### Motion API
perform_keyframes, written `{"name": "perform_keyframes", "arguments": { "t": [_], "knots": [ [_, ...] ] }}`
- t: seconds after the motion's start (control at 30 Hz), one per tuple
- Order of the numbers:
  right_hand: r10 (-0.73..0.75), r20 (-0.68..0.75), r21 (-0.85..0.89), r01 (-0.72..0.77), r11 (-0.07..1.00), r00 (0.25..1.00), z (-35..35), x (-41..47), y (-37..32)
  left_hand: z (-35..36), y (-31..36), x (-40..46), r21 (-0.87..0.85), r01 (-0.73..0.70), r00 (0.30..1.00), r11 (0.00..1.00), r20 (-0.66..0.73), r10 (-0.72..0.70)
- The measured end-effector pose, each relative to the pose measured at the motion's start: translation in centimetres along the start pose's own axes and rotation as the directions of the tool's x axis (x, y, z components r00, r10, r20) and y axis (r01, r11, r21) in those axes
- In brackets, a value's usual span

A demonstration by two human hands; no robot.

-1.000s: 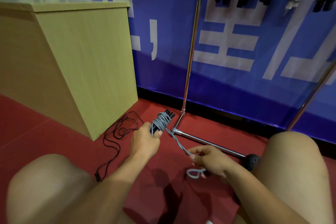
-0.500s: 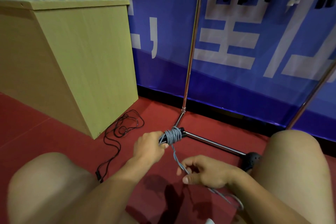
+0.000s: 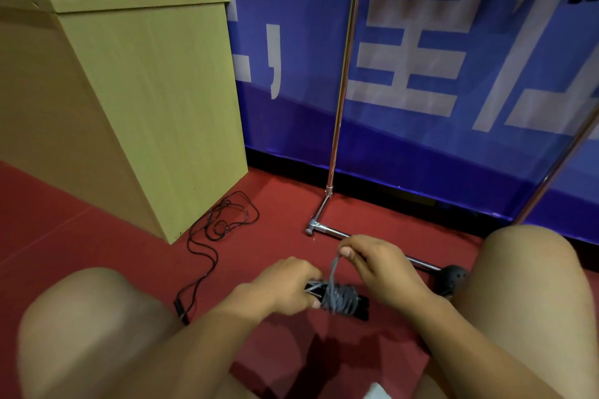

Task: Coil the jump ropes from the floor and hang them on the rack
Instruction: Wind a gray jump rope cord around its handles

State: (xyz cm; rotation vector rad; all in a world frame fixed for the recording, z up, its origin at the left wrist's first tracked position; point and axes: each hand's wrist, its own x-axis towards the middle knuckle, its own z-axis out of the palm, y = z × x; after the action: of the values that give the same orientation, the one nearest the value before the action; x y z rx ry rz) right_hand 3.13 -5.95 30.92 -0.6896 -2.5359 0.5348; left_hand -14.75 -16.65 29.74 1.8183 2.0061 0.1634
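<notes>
Lower now, grey rope bundle (image 3: 338,298) – black cord (image 3: 207,236) beside cabinet (image 3: 152,107)

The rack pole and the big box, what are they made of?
Rack pole: looks like shiny metal, chrome-like, with bright glints along it. Box: probably wood or a wood-look board, pale yellow with faint grain lines and a matte face.

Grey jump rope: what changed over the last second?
The left hand lowered the grey jump rope bundle toward the knees; the right hand rose above it, pinching the loose end. The black rope on the floor and the rack stayed put.
</notes>
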Motion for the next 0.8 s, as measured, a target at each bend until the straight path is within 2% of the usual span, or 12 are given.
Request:
{"name": "perform_keyframes", "arguments": {
  "t": [0.07,0.27,0.37,0.43,0.53,0.6,0.67,0.8],
  "knots": [
    [0.025,-0.052,-0.042,-0.027,0.999,0.998,0.3,0.2,0.3,-0.2,0.8,-0.4,-0.092,-0.065,0.997,0.994,0.036,0.069],
    [0.252,-0.117,0.114,-0.239,0.964,0.961,0.3,0.8,1.0,-1.5,1.4,-1.5,-0.334,-0.189,0.976,0.923,0.035,0.213],
    [0.336,-0.075,0.177,-0.319,0.931,0.939,-0.3,1.1,0.8,-2.2,1.4,-2.0,-0.46,-0.219,0.967,0.86,0.016,0.255],
    [0.369,-0.014,0.202,-0.359,0.911,0.929,-0.3,1.3,0.9,-2.7,1.6,-2.5,-0.583,-0.234,0.963,0.778,-0.032,0.266],
    [0.361,0.03,0.312,-0.352,0.882,0.932,0.4,1.3,1.7,-3.3,1.7,-2.7,-0.713,-0.281,0.959,0.643,-0.185,0.213],
    [0.356,-0.004,0.245,-0.345,0.906,0.934,1.1,1.2,2.2,-3.5,1.6,-2.6,-0.758,-0.294,0.953,0.581,-0.277,0.122],
    [0.376,0.005,0.163,-0.372,0.914,0.927,1.1,1.0,1.4,-3.6,1.7,-2.3,-0.774,-0.286,0.945,0.565,-0.326,0.032],
    [0.25,0.113,0.131,-0.264,0.956,0.962,1.0,0.4,-0.8,-3.3,2.0,-1.9,-0.763,-0.214,0.936,0.61,-0.339,-0.096]
  ]
}}
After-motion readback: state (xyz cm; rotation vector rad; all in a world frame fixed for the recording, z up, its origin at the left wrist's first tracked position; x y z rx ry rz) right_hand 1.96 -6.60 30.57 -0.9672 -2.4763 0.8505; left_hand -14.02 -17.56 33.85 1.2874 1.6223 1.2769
